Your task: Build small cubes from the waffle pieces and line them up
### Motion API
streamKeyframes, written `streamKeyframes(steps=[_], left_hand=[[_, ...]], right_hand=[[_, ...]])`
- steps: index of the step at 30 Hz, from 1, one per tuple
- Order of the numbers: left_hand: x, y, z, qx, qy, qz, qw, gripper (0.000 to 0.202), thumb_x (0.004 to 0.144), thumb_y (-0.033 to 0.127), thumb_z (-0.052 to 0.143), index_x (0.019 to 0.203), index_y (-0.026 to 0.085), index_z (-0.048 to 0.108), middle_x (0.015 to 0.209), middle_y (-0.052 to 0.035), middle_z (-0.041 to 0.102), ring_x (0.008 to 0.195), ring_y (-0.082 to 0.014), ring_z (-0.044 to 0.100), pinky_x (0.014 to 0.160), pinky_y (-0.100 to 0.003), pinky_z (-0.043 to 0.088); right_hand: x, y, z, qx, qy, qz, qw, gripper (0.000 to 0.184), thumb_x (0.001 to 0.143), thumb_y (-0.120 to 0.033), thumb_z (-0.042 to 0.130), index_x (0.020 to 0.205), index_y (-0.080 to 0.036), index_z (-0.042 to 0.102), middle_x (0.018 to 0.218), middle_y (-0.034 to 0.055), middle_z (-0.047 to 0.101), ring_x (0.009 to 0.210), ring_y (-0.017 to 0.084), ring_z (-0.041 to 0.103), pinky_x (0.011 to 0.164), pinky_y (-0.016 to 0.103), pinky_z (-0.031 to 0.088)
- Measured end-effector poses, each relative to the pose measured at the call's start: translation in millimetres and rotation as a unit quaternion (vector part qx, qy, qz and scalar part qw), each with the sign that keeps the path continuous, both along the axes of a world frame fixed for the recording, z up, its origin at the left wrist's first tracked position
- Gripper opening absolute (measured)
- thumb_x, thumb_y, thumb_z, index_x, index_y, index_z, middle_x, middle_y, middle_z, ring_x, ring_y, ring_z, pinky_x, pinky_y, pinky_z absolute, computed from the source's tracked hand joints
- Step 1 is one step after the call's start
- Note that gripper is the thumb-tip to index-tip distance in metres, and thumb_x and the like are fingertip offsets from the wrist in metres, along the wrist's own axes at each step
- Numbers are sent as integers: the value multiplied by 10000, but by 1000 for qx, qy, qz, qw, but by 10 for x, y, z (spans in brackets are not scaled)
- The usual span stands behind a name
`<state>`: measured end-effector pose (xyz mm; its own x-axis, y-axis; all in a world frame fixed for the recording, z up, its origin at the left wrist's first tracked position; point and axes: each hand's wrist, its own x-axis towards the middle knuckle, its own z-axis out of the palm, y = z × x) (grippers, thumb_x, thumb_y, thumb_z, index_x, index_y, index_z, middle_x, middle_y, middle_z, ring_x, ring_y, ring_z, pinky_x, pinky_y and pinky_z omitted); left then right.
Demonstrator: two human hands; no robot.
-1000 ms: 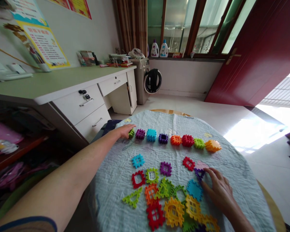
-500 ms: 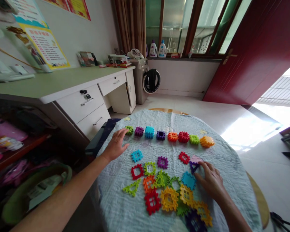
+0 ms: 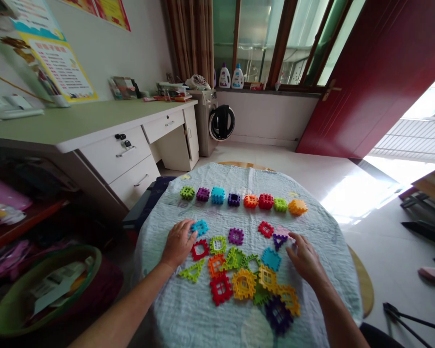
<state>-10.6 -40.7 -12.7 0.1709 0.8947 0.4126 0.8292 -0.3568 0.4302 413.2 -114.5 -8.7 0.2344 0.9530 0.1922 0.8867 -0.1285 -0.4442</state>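
My left hand (image 3: 179, 243) is over the left of the table, thumb and index finger apart at the left edge of a light-blue square toy tile (image 3: 200, 227); whether they touch it I cannot tell. A red tile (image 3: 200, 249) lies just below. My right hand (image 3: 305, 255) hovers with loosely bent fingers right of a dark purple triangle tile (image 3: 280, 240), holding nothing visible. A solid blue tile (image 3: 271, 259) is to its left. Flat tiles, including a purple one (image 3: 236, 236) and a yellow one (image 3: 244, 284), lie between the hands.
Across the far side runs a row of block cubes, from a green cube (image 3: 187, 192) to an orange one (image 3: 297, 207). A light-blue cloth (image 3: 188, 319) covers the round table. A desk (image 3: 105, 116) stands left, a bin (image 3: 94, 270) below it, and a washing machine (image 3: 205, 121) behind.
My left hand has come back from the green cube at the row's left end to the light-blue tile. My right fingers have drawn slightly away from the purple triangle. The view has shifted a little.
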Motion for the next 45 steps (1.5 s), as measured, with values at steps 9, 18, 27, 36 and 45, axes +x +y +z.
streamKeyframes(steps=[9, 18, 27, 36, 45], left_hand=[[-2, -27, -22, -5, 11, -4, 1000, 313, 886, 329, 510, 1139, 175, 611, 1150, -118, 669, 1106, -288, 594, 1008, -477, 465], [30, -45, 27, -4, 10, -2, 1000, 323, 847, 285, 532, 1137, 169, 614, 1155, -123, 672, 1118, -285, 599, 1011, -471, 472], [31, -52, 25, -6, 13, -17, 1000, 393, 821, 301, 584, 1198, 190, 603, 1215, -109, 665, 1160, -285, 595, 1038, -481, 465], [49, -53, 40, -21, 23, -18, 999, 423, 812, 280, 600, 1224, 188, 594, 1250, -106, 658, 1192, -284, 582, 1052, -478, 453], [45, -39, -8, -16, 27, -25, 999, 447, 879, 318, 558, 1314, 219, 539, 1345, -103, 611, 1251, -270, 559, 1071, -478, 442]], right_hand=[[-251, -39, 373, -34, 86, 159, 983, 168, 783, -260, 514, 885, -205, 637, 819, 34, 632, 708, 167, 573, 693, 311, 466], [-435, -110, 313, -91, 37, 161, 982, 186, 691, -233, 608, 875, -211, 596, 887, 41, 604, 809, 191, 582, 747, 322, 456], [-442, -2, 394, -31, 93, 141, 985, 47, 743, -247, 509, 704, -226, 494, 649, -10, 565, 608, 141, 504, 604, 273, 391], [-548, 33, 424, 23, 55, 217, 974, 47, 808, -268, 568, 826, -225, 566, 868, 39, 609, 785, 179, 564, 735, 322, 473], [-537, 5, 354, 2, 51, 240, 969, 255, 787, -259, 630, 1040, -227, 634, 1080, 75, 674, 1042, 249, 597, 916, 430, 480]])
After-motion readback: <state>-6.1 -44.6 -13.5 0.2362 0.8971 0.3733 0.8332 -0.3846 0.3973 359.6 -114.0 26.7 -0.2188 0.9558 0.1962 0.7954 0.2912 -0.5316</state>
